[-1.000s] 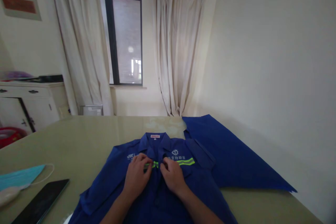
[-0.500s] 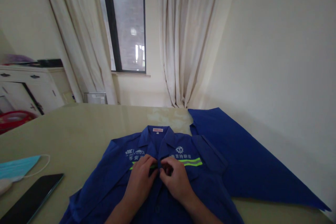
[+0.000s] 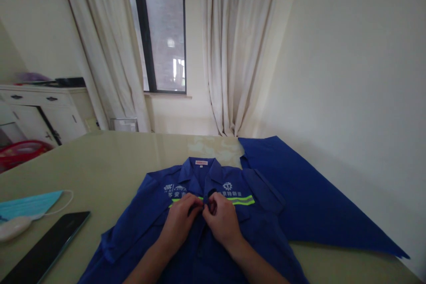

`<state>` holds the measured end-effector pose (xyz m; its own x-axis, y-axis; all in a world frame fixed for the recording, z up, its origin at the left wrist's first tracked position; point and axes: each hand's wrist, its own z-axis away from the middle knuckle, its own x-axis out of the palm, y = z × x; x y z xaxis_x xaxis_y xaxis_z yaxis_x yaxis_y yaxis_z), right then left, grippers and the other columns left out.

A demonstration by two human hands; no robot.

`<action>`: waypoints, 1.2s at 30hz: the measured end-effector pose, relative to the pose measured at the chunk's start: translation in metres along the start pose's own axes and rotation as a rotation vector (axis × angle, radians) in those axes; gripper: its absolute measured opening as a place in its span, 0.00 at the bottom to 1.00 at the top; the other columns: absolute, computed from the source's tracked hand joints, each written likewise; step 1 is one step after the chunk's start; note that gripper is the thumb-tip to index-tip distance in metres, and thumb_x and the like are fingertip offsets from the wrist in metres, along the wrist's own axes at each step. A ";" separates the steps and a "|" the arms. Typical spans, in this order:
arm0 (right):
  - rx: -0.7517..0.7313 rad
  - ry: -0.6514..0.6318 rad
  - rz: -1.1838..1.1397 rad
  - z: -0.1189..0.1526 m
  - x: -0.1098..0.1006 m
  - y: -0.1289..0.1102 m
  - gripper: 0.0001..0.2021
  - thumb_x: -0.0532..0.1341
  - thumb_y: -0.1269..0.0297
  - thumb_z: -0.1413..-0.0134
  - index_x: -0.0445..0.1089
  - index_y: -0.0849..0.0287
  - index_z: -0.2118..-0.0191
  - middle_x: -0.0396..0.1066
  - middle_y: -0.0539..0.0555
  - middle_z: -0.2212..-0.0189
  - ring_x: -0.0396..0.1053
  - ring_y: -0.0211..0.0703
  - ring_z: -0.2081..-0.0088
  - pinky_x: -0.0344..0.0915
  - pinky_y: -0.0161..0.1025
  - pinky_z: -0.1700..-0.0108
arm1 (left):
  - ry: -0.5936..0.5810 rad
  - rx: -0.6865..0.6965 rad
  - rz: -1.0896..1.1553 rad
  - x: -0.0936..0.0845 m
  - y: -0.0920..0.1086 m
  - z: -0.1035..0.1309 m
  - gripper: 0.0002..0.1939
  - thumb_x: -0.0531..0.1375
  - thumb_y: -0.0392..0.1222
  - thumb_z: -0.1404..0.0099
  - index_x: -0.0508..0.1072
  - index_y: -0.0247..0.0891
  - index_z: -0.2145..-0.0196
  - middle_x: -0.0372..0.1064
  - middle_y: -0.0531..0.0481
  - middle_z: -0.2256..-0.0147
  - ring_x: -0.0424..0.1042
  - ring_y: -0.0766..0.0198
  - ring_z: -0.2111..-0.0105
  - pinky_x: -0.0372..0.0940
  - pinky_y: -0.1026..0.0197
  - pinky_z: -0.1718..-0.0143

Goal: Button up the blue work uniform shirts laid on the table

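A blue work shirt [image 3: 266, 235] with a collar, white printing and a yellow-green reflective stripe lies front up, collar pointing away from me. At the middle of its chest, my left hand [image 3: 181, 217] pinches the front edge of the shirt. Right beside it, my right hand [image 3: 222, 218] grips the other side of the same front placket, thumb and fingers together. The fingertips of both hands nearly meet there. Whatever small part lies between them, such as a button, is hidden by the fingers.
Another piece of blue cloth [image 3: 309, 199] lies to the right, along the wall. On the left of the table [image 3: 109, 155] are a black phone [image 3: 46, 248], a light blue face mask [image 3: 29, 204] and a white computer mouse [image 3: 15, 228]. Behind stand curtains [image 3: 229, 44] and a white cabinet [image 3: 60, 111].
Both hands stay at the shirt's front placket, with the fingers slightly shifted and a fold of cloth lifted by the right hand. The view has shifted a little, so the left-side objects appear farther right.
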<state>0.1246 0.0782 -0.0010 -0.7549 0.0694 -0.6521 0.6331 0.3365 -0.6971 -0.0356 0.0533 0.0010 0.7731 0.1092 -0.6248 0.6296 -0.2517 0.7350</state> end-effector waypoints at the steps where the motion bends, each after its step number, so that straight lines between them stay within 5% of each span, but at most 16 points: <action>1: -0.006 0.002 0.003 0.000 0.000 0.000 0.03 0.61 0.70 0.52 0.66 0.56 0.73 0.66 0.47 0.77 0.63 0.39 0.73 0.53 0.34 0.70 | 0.000 0.020 0.013 0.000 -0.001 0.001 0.07 0.56 0.38 0.32 0.76 0.43 0.64 0.77 0.52 0.63 0.75 0.60 0.62 0.64 0.60 0.58; 14: -0.024 -0.094 -0.103 -0.003 -0.001 0.006 0.04 0.60 0.72 0.53 0.70 0.57 0.75 0.66 0.47 0.79 0.64 0.38 0.74 0.53 0.34 0.71 | 0.100 0.060 -0.097 0.006 -0.002 0.002 0.06 0.58 0.37 0.34 0.75 0.45 0.65 0.78 0.53 0.64 0.75 0.57 0.61 0.65 0.56 0.54; 21: -0.036 -0.190 -0.280 -0.005 -0.008 0.005 0.10 0.55 0.73 0.47 0.74 0.56 0.67 0.67 0.45 0.78 0.64 0.37 0.76 0.54 0.33 0.71 | 0.079 -0.009 0.015 0.003 -0.002 0.002 0.08 0.56 0.39 0.33 0.74 0.46 0.59 0.78 0.53 0.61 0.77 0.59 0.60 0.67 0.60 0.56; 30: -0.066 -0.169 -0.131 -0.004 -0.003 0.004 0.06 0.62 0.75 0.47 0.71 0.56 0.69 0.68 0.47 0.69 0.67 0.37 0.68 0.58 0.33 0.65 | 0.040 -0.045 0.091 -0.001 0.004 0.003 0.05 0.56 0.45 0.31 0.70 0.44 0.60 0.77 0.52 0.64 0.77 0.60 0.65 0.68 0.61 0.62; 36: -0.042 -0.161 -0.086 -0.003 -0.003 0.003 0.06 0.64 0.76 0.48 0.72 0.56 0.70 0.70 0.48 0.68 0.68 0.39 0.67 0.59 0.34 0.64 | -0.032 -0.047 0.199 -0.001 -0.005 -0.001 0.10 0.56 0.37 0.35 0.68 0.43 0.55 0.75 0.52 0.64 0.76 0.61 0.63 0.69 0.60 0.59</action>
<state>0.1285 0.0820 -0.0003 -0.7664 -0.1116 -0.6326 0.5574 0.3740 -0.7412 -0.0395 0.0556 -0.0022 0.8803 0.0306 -0.4735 0.4680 -0.2201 0.8559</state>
